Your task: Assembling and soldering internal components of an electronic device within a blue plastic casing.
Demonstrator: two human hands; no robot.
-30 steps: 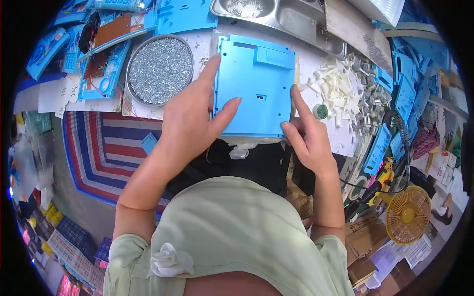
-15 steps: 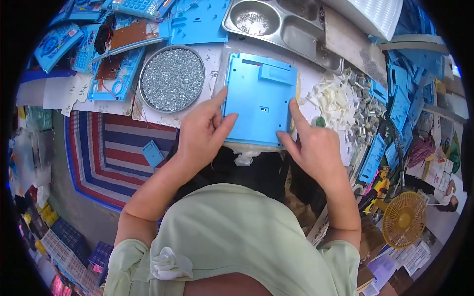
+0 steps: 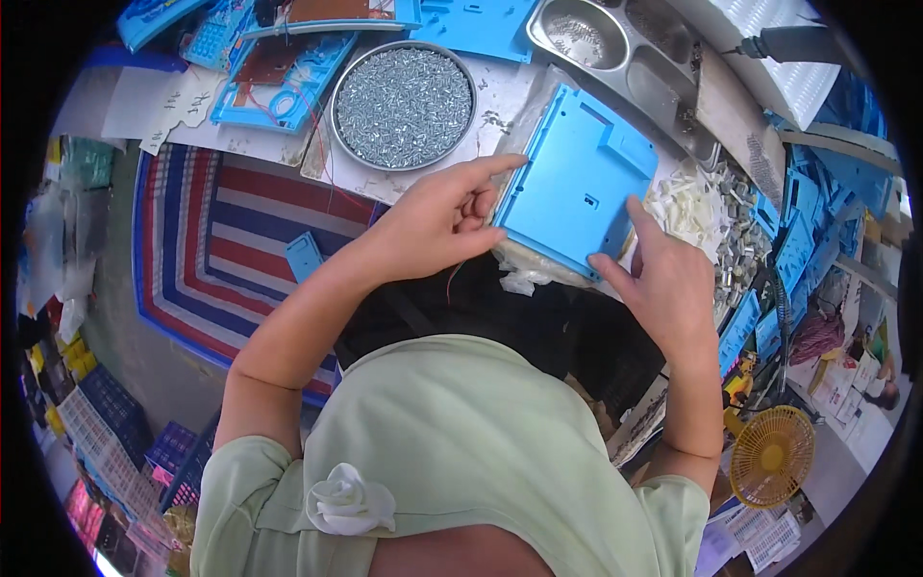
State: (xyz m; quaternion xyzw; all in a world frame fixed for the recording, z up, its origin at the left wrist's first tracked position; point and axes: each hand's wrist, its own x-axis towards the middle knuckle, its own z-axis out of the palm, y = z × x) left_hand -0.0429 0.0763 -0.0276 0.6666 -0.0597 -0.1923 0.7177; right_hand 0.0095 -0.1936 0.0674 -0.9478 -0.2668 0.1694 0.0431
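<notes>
A flat light-blue plastic panel (image 3: 567,178), with a raised rectangle and a small slot, lies on a pad (image 3: 543,272) wrapped in clear plastic. My left hand (image 3: 433,219) touches the panel's left edge with index finger and thumb; its other fingers curl inward. On the opposite side my right hand (image 3: 675,287) has its index finger along the right edge and its thumb at the near corner. Between them the two hands hold the panel by its sides. The panel's underside is hidden.
Left of the panel stands a round dish (image 3: 335,135) of small metal screws (image 3: 404,108). A steel compartment tray (image 3: 642,88) is behind. White pieces (image 3: 685,207) and metal cylinders (image 3: 738,248) lie right. A dark powered screwdriver (image 3: 793,44) hangs upper right. A striped sheet (image 3: 240,236) lies below left.
The whole view has shifted, so the bench appears farther right and the panel more tilted. Both hands remain at the panel's edges. The dark screwdriver has come into view at upper right.
</notes>
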